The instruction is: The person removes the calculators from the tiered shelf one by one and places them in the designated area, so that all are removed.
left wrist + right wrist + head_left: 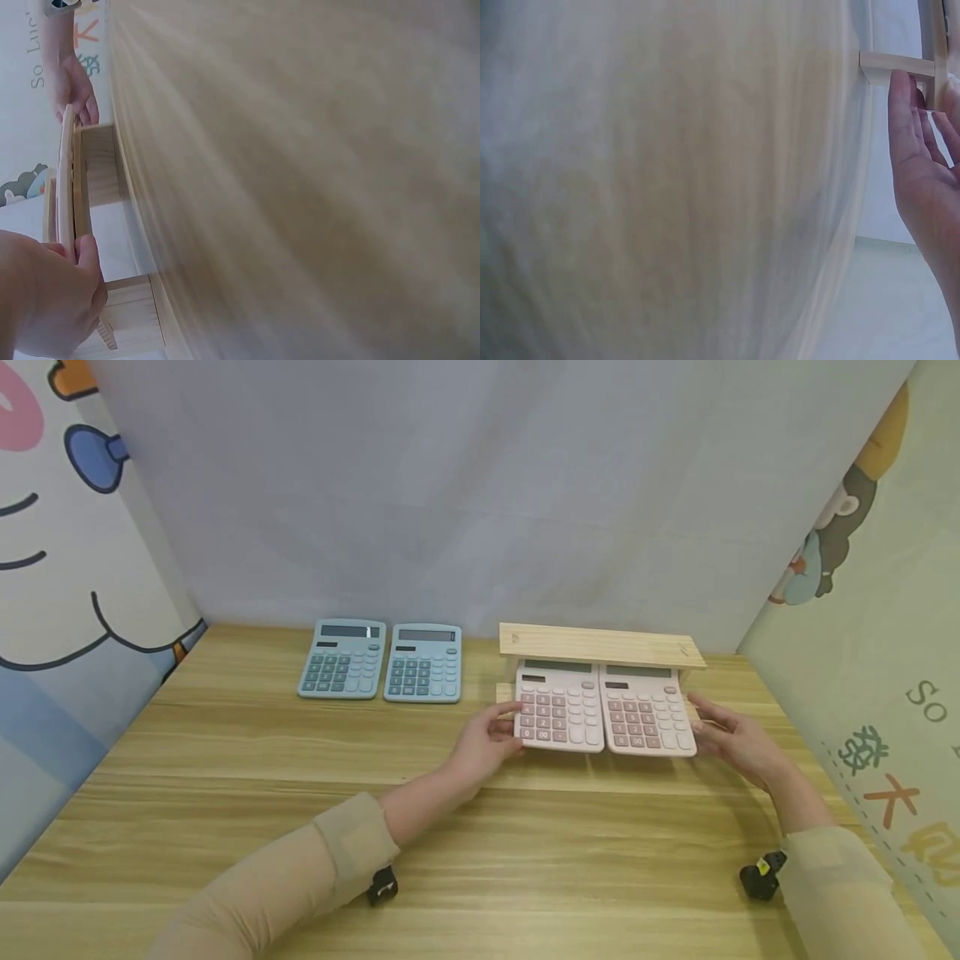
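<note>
Two pink calculators, a left one (pixel 558 710) and a right one (pixel 648 714), sit side by side on a small wooden shelf (pixel 600 645). Their display ends reach in under its top board. My left hand (pixel 487 747) grips the left calculator at its lower left edge; the left wrist view shows this hand (pixel 56 292) with fingers above and below that edge. At the right calculator's outer edge is my right hand (pixel 738 745), fingertips right at the side. The right wrist view shows this hand (pixel 926 180) with fairly straight fingers beside a shelf support (pixel 896 66).
Two blue calculators, one (pixel 342 658) beside another (pixel 423 662), lie flat on the wood-grain table (pixel 247 777) left of the shelf. A pale cloth wall (pixel 450 510) stands behind, and printed panels close off both sides.
</note>
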### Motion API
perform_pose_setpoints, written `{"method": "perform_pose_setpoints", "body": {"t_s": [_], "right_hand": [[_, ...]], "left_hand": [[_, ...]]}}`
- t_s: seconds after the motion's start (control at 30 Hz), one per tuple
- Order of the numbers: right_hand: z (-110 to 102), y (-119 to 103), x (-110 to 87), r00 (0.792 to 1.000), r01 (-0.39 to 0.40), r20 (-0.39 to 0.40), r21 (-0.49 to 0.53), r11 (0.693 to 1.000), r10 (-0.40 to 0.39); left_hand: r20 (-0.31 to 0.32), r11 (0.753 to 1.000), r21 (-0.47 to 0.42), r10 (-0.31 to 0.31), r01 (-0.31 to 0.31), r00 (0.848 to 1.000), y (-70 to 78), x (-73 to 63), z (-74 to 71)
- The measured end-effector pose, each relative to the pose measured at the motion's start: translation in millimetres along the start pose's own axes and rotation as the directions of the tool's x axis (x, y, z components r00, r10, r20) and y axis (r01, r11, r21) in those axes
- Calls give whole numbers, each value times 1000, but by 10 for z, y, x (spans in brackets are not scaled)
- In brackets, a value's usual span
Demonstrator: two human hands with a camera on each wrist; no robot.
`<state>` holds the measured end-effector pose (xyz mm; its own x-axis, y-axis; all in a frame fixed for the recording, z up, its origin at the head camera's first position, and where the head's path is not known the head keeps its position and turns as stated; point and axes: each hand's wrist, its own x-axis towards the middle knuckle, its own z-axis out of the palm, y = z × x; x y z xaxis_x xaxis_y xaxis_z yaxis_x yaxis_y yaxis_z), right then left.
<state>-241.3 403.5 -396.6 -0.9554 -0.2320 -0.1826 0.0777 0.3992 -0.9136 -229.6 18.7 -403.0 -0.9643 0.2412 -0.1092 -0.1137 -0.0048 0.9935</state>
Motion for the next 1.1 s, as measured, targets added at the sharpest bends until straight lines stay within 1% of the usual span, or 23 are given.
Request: {"method": "perform_pose_setpoints", "body": {"t_s": [0.27,0.5,0.7,0.87,1.0,1.1], "right_hand": [[5,-8,-4,1000,5,0,-3,1000,-5],[2,-6,-16,1000,21,5,3,1000,-21],[-3,-10,-14,1000,17,11,16,1000,-17],[-7,-10,-8,1000,7,16,31,999,-7],[-4,-15,-10,1000,1,9,33,999,-1],[1,-23,-15,1000,5,6,31,1000,-5]], "left_hand": [[9,1000,-13,-1,1,1000,-7,-49,-11],[2,999,-13,-34,34,999,1,-95,-17],[4,999,-14,-42,42,999,14,-132,-22],[1,1000,3,-25,25,1000,22,-102,-47],[12,1000,4,-19,19,1000,41,-79,-71],[25,1000,3,-31,31,999,50,-74,-83]]}}
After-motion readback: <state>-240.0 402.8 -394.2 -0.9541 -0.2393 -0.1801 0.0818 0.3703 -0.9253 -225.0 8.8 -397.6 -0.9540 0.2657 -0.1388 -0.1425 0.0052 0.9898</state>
